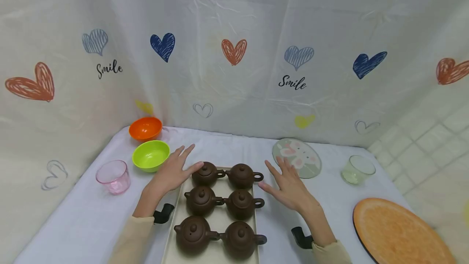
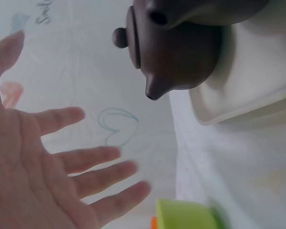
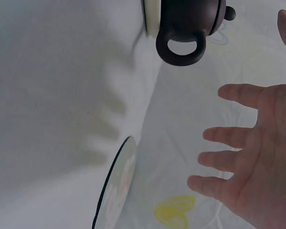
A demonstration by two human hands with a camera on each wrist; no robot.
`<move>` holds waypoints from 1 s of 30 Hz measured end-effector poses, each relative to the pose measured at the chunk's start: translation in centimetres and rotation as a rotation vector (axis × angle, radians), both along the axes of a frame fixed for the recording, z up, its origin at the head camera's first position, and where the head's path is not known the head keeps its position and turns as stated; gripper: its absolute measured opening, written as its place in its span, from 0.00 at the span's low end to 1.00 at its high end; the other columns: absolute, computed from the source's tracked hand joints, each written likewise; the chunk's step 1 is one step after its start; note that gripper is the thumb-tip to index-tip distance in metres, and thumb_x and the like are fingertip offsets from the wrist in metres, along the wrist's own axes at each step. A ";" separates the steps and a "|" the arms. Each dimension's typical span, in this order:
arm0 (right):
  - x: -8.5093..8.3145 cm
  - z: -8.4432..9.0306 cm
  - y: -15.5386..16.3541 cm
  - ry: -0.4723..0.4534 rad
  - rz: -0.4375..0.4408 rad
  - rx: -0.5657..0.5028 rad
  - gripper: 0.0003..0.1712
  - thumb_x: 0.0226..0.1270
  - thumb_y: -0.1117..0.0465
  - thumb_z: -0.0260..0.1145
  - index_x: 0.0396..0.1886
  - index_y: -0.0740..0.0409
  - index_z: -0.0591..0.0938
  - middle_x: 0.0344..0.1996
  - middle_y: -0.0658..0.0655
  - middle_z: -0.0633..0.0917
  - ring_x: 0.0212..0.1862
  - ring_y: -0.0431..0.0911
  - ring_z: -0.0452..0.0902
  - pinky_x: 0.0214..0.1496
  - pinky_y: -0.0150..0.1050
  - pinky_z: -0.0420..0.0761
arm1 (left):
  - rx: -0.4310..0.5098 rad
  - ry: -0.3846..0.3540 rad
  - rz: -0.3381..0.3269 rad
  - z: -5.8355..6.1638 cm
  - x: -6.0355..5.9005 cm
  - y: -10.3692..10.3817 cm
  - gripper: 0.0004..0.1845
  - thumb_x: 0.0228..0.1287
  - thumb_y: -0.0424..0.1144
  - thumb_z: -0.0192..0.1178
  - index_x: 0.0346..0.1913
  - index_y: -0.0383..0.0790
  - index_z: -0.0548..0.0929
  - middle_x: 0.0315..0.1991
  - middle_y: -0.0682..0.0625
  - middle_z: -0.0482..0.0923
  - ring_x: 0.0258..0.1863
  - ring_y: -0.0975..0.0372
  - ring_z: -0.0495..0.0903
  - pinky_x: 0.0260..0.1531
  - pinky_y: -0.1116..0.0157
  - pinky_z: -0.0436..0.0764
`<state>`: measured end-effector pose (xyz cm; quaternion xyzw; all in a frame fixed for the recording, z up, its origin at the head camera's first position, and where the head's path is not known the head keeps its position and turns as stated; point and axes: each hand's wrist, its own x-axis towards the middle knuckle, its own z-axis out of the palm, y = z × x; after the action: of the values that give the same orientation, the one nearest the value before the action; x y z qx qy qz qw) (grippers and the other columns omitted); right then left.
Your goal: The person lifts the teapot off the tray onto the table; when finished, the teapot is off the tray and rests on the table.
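Several dark brown teapots stand in two columns on a cream tray [image 1: 177,235]. My left hand [image 1: 174,173] hovers at the tray's left side with fingers spread, its thumb near the far-left teapot [image 1: 206,174]. Nothing lies in its palm in the left wrist view, where a teapot [image 2: 181,57] shows its spout and lid. On the other side, my right hand [image 1: 289,186] is held with spread fingers, near the handle of the far-right teapot [image 1: 242,175]. The right wrist view shows that hand apart from the teapot's looped handle [image 3: 181,59].
Left of the tray are an orange bowl [image 1: 145,128], a lime green bowl [image 1: 150,156] and a pink glass [image 1: 114,177]. To the right lie a round rabbit-print mat [image 1: 311,162], a pale green glass [image 1: 358,170] and a round orange-brown board [image 1: 399,231]. A heart-print curtain [image 1: 256,105] hangs behind.
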<state>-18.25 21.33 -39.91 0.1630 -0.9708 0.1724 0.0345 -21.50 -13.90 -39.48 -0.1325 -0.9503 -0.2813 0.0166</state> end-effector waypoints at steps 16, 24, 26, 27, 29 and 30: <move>-2.8 -0.1 -1.7 -0.128 0.205 -0.199 0.33 0.66 0.44 0.61 0.61 0.64 0.74 0.56 0.60 0.80 0.58 0.54 0.76 0.60 0.52 0.76 | 0.352 -0.326 0.047 -2.6 -1.7 -2.8 0.44 0.51 0.41 0.71 0.69 0.31 0.62 0.58 0.31 0.70 0.46 0.48 0.79 0.36 0.60 0.86; -4.4 -1.1 -1.5 -0.119 0.280 -0.285 0.14 0.61 0.62 0.68 0.45 0.63 0.82 0.41 0.57 0.86 0.46 0.50 0.82 0.47 0.41 0.84 | 0.509 -0.407 0.125 -4.3 -2.3 -2.6 0.33 0.50 0.29 0.69 0.62 0.29 0.71 0.48 0.34 0.75 0.30 0.56 0.82 0.29 0.59 0.86; -4.6 -1.4 -1.4 -0.100 0.276 -0.294 0.13 0.61 0.63 0.68 0.44 0.63 0.83 0.40 0.57 0.86 0.45 0.49 0.83 0.45 0.39 0.85 | 0.528 -0.415 0.134 -4.6 -2.4 -2.5 0.31 0.50 0.26 0.67 0.61 0.29 0.73 0.47 0.35 0.76 0.30 0.56 0.81 0.29 0.59 0.86; -4.7 -1.4 -1.4 -0.096 0.273 -0.301 0.13 0.60 0.63 0.68 0.44 0.63 0.83 0.40 0.57 0.86 0.44 0.48 0.83 0.45 0.38 0.85 | 0.535 -0.417 0.138 -4.7 -2.4 -2.4 0.31 0.49 0.25 0.66 0.60 0.28 0.73 0.46 0.35 0.76 0.29 0.56 0.81 0.28 0.59 0.86; -4.9 -1.6 -1.3 -0.080 0.279 -0.313 0.12 0.60 0.64 0.68 0.43 0.63 0.84 0.38 0.56 0.87 0.42 0.48 0.84 0.43 0.38 0.85 | 0.544 -0.419 0.149 -4.8 -2.4 -2.3 0.30 0.48 0.22 0.64 0.59 0.27 0.74 0.44 0.35 0.76 0.28 0.56 0.81 0.27 0.58 0.86; -5.0 -1.7 -1.2 -0.076 0.282 -0.320 0.11 0.60 0.64 0.68 0.42 0.64 0.85 0.38 0.57 0.87 0.42 0.48 0.84 0.42 0.37 0.85 | 0.550 -0.421 0.159 -4.8 -2.4 -2.3 0.29 0.47 0.21 0.63 0.58 0.27 0.75 0.43 0.35 0.77 0.27 0.57 0.81 0.26 0.58 0.86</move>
<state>-23.26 20.11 -41.61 0.2830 -0.8993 0.3336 -0.0014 -23.95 -16.17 -44.28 0.0121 -0.8290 -0.5455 -0.1225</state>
